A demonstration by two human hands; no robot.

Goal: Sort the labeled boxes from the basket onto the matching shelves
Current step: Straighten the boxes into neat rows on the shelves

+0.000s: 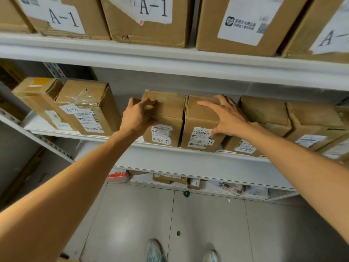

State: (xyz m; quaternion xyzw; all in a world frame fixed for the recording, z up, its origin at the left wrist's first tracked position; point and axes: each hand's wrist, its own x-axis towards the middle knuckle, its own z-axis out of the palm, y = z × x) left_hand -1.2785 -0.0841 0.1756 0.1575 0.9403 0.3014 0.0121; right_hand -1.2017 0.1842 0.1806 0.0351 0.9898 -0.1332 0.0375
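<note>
Hands lay on two parcels standing side by side, touching, at the front edge of the white metal middle shelf (188, 161). The left hand (138, 116) had its fingers curled round the top left corner of the left brown cardboard box labelled A-2 (170, 114), grasping it. The right hand (226, 114) rested splayed, fingers nearly straight, over the top of the right brown cardboard box labelled A-2 (200, 118), thumb on its front. Larger brown cartons marked A-1 (147, 25) stood on the shelf above.

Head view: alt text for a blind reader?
The left hand grips a brown cardboard box labelled A-2 and the right hand rests on the neighbouring A-2 box, on a white shelf. Larger brown cardboard A-1 boxes sit above.
</note>
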